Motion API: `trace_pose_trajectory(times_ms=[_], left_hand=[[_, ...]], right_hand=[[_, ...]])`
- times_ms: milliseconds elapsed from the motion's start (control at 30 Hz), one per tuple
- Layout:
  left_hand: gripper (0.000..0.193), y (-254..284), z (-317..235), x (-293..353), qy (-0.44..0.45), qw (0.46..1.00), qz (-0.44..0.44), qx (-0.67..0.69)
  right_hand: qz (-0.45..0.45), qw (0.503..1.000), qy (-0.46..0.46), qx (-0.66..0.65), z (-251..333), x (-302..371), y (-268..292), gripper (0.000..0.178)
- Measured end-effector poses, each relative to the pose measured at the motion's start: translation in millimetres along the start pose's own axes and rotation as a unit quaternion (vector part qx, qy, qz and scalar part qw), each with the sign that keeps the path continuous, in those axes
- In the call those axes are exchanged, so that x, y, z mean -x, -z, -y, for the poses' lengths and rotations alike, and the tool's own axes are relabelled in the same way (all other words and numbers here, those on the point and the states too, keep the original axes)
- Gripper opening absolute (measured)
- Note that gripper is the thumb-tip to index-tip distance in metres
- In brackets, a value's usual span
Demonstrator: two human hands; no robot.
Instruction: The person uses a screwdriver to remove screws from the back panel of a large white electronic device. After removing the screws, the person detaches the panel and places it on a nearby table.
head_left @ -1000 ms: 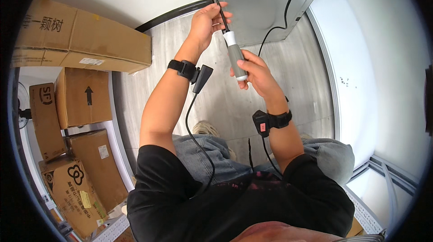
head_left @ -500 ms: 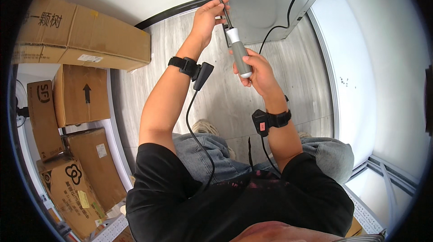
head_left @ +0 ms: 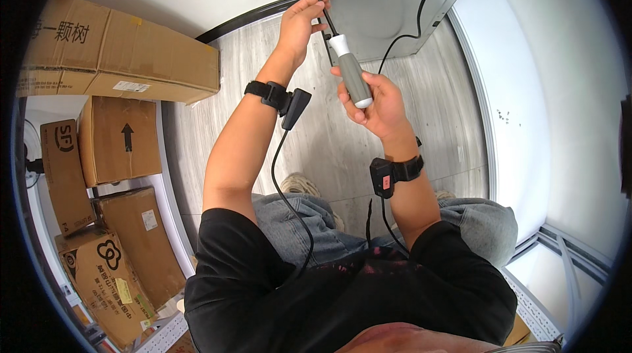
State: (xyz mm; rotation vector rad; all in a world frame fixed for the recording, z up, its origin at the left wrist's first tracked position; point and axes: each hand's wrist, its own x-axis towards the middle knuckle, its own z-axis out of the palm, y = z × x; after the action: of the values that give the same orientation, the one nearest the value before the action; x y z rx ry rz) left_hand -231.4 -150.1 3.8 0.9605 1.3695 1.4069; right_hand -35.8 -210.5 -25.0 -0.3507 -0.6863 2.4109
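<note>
A screwdriver (head_left: 352, 73) with a grey and white handle slants across the gap between my hands, its dark shaft pointing up to the left edge of a grey metal appliance panel (head_left: 375, 4). My right hand (head_left: 382, 106) is closed loosely round the handle, palm partly turned up, thumb along its right side. At the panel's edge, my left hand (head_left: 301, 30) pinches near the shaft's tip with thumb and forefinger. Those fingers hide the tip, so what it touches cannot be made out. Each wrist wears a black strap with a small cabled device.
A black cable (head_left: 421, 14) hangs down the panel and reaches the wood-look floor (head_left: 316, 149). Cardboard boxes (head_left: 122, 139) are stacked on the left, with a long carton (head_left: 151, 50) above them. White wall panels (head_left: 513, 89) stand on the right.
My right hand has rolled, its palm turning up and its thumb shifting on the handle. The screwdriver's handle end has moved slightly up and right. My left hand stays at the shaft's tip.
</note>
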Motion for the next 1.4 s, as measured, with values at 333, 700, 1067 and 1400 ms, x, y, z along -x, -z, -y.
trace_pose_trajectory(times_ms=[333, 700, 1067, 1400], left_hand=[[0.024, -2.1, -7.1, -0.6, 0.03, 0.999, -0.021, -0.019], [0.018, 0.6, -15.6, -3.9, 0.051, 0.998, -0.033, -0.024], [0.018, 5.2, -13.7, -8.1, 0.037, 0.997, -0.042, -0.055], [0.017, 1.3, -21.6, -8.2, 0.047, 0.989, -0.065, -0.12]], right_hand=[[-0.118, 0.921, 0.057, 0.367, -4.8, -8.5, -9.1, 0.041], [-0.077, 0.966, -0.034, 0.245, 0.8, -12.7, -8.9, 0.048], [-0.069, 0.986, -0.072, 0.134, 0.3, -19.6, -7.9, 0.047], [-0.061, 0.944, -0.078, 0.315, -1.2, -24.4, 2.3, 0.05]])
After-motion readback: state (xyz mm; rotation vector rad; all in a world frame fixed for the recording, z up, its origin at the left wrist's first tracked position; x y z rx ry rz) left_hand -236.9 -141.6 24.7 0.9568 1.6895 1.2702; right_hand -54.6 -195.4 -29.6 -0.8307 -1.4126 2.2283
